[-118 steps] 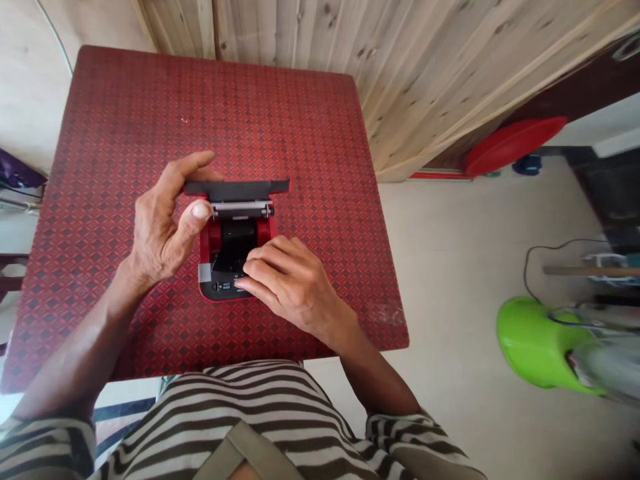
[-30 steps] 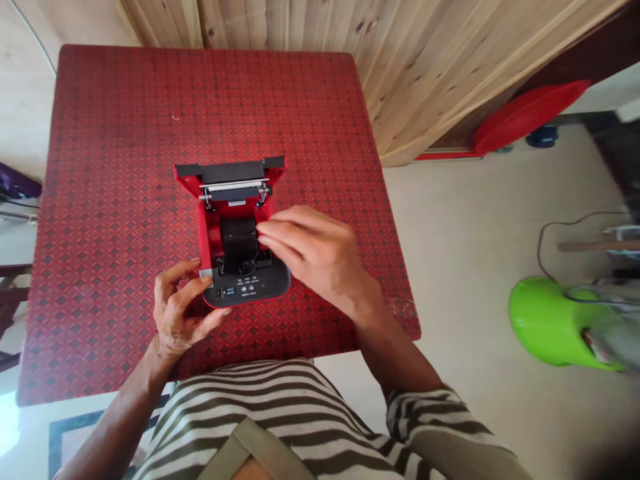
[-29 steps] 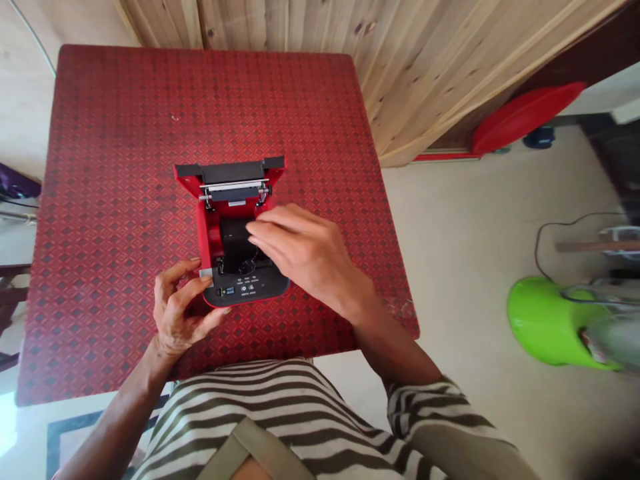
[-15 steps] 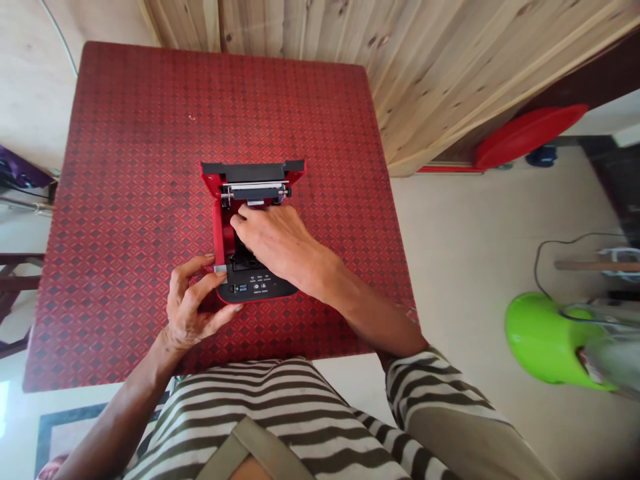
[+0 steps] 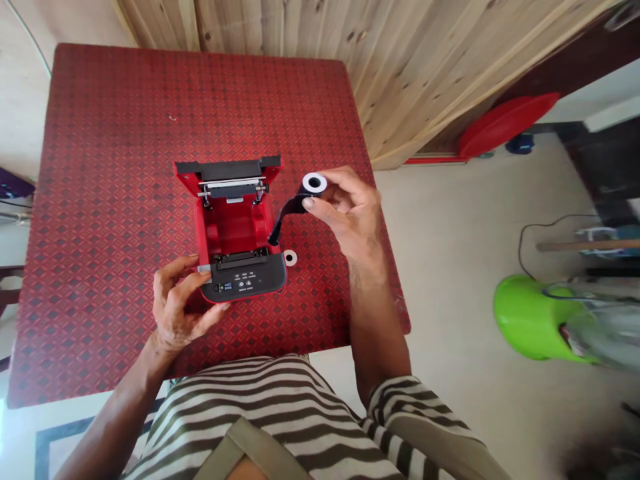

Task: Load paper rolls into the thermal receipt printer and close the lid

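A red and black receipt-style printer (image 5: 243, 288) stands on the table with its lid (image 5: 230, 170) raised, and its red paper bay (image 5: 235, 227) holds no roll. My left hand (image 5: 180, 303) grips the printer's front left corner, fingers at the side and thumb along the front edge. To the printer's right, my right hand (image 5: 353, 210) is closed on a paper roll (image 5: 315, 183) with a white end and dark outer side. A loose dark strip (image 5: 285, 220) hangs from it towards the printer. Another roll (image 5: 291, 258) lies on the table, partly hidden by the printer's right side.
The table (image 5: 115, 133) has a red patterned cover. A wooden plank wall (image 5: 280, 30) runs along its far side. On the floor to the right are a green bucket-like container (image 5: 525, 320), a cable and a red rounded object (image 5: 505, 127).
My right hand has come up out of the printer's bay and moved right, now with the paper roll in it. My left hand keeps its grip on the printer's corner.
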`<state>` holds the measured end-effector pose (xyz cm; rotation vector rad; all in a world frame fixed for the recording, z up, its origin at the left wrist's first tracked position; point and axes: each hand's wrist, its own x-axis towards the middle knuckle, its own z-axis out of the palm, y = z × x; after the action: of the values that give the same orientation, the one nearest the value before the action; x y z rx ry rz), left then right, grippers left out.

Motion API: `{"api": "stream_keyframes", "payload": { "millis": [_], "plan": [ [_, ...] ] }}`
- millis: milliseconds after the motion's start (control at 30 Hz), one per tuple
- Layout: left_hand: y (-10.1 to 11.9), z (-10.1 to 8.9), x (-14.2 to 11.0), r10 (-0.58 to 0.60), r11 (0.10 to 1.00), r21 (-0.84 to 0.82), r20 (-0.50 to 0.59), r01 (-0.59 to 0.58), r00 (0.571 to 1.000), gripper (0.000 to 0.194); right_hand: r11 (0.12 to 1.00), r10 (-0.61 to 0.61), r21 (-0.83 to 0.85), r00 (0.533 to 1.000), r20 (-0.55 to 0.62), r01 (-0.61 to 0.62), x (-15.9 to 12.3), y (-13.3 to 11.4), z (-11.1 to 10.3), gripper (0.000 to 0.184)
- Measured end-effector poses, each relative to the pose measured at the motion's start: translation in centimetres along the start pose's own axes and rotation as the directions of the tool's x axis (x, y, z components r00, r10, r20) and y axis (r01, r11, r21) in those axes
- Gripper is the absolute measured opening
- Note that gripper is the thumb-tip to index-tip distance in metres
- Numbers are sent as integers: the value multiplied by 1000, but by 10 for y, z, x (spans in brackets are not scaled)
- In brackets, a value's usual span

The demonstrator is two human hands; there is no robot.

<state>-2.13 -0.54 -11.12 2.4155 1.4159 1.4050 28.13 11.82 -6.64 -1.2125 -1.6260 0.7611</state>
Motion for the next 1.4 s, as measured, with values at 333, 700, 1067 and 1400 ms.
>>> {"api": "stream_keyframes", "payload": {
  "millis": [333,700,1067,1400],
  "plan": [
    [-2,-1,1,10,1000,29,-1,-10,1000,62,981,181,30,965,190,-190,-16,47,38,30],
    [-2,0,1,15,1000,20,-7,-15,1000,60,980,200,-46,961,191,-194,-36,36,2,32],
    [-2,1,1,0,1000,31,-14,0,1000,58,993,110,-77,941,319,-90,-80,8,9,20],
    [0,0,0,-7,999,39,-10,7,1000,60,961,-198,-90,876,439,262,-38,-76,-20,34]
  ]
}}
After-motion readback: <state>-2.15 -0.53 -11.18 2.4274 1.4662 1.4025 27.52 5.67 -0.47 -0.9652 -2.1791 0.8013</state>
